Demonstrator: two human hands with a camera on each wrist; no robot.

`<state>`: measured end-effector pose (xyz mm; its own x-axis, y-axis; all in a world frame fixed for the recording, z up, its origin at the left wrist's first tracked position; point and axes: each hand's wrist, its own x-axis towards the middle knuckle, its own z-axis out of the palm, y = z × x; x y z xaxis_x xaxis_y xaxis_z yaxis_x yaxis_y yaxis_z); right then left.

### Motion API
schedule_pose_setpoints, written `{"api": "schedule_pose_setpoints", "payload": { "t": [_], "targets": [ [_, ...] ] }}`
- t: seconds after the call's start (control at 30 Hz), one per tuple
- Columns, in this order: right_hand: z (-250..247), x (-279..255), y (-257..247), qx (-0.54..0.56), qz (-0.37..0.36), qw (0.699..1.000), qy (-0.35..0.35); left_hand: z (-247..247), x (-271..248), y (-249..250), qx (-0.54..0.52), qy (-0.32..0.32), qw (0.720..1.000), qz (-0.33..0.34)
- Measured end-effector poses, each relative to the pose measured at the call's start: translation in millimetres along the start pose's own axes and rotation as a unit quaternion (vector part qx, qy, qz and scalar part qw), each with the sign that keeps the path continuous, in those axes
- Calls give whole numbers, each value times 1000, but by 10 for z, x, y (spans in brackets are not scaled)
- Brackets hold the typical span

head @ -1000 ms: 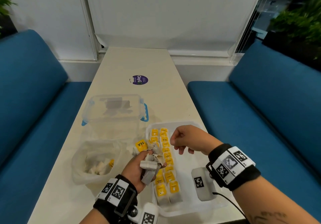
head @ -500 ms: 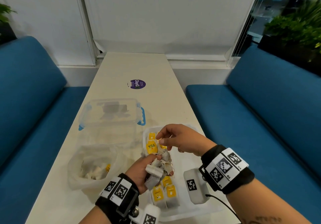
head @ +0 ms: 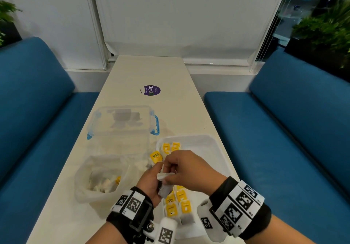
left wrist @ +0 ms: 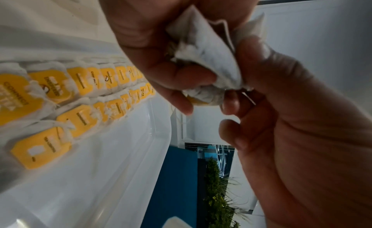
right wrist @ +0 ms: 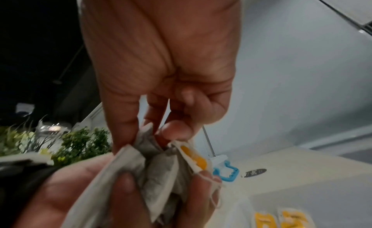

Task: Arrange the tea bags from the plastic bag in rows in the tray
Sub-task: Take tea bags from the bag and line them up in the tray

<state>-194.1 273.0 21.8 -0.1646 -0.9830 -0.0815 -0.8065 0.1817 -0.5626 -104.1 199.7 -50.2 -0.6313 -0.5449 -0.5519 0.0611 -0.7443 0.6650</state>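
Note:
My left hand (head: pixel 156 176) hovers over the white tray's (head: pixel 214 145) left side and grips a bunch of grey tea bags (head: pixel 164 191). One yellow "TEA" tag (head: pixel 156 156) sticks up above it. My right hand (head: pixel 167 173) meets it from the right and pinches a white bag edge (head: pixel 163 176) in the bunch. In the left wrist view the bunch (left wrist: pixel 209 56) is squeezed between both hands. In the right wrist view my right fingertips (right wrist: pixel 175 129) are on the bunch (right wrist: pixel 157 172). Two rows of yellow-tagged tea bags (head: pixel 178 204) lie in the tray. The crumpled plastic bag (head: pixel 100 179) holds more.
A clear lidded box with blue clips (head: pixel 123 122) stands behind the plastic bag, touching the tray's far left corner. A purple sticker (head: pixel 151 90) lies farther up the narrow table (head: pixel 147 69). Blue benches (head: pixel 284 130) run along both sides. The tray's right half (left wrist: pixel 100 167) is bare.
My right hand came back from above the tray rows to my left hand and now pinches a bag in the bunch. The left hand kept its grip and rose slightly.

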Motion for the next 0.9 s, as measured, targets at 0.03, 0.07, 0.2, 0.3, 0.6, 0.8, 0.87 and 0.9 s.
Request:
{"api": "schedule_pose_setpoints", "payload": {
  "t": [0.03,0.07,0.2,0.3,0.6,0.8,0.87,0.9],
  "targets": [
    [-5,1,10,27,7,1000,2,-4,4,-4,1,2,1000,-1],
    [-16,4,26,61,17,998,1,-17,17,-10,0,1,1000,-5],
    [-52,1,113,197,49,979,-11,-1,27,11,-29,-11,999,-23],
    [-85,-11,168,264,67,962,-15,-5,58,40,-50,-20,998,-41],
    [1,75,342,325,97,941,18,-13,147,38,-93,-60,991,-78],
    [-57,112,384,396,94,913,39,-80,261,93,-108,-30,990,-87],
    [-76,119,387,428,88,899,31,-92,302,94,-106,-22,991,-82],
    [-81,120,388,444,85,891,27,-94,312,95,-109,-24,990,-83]
  ]
}}
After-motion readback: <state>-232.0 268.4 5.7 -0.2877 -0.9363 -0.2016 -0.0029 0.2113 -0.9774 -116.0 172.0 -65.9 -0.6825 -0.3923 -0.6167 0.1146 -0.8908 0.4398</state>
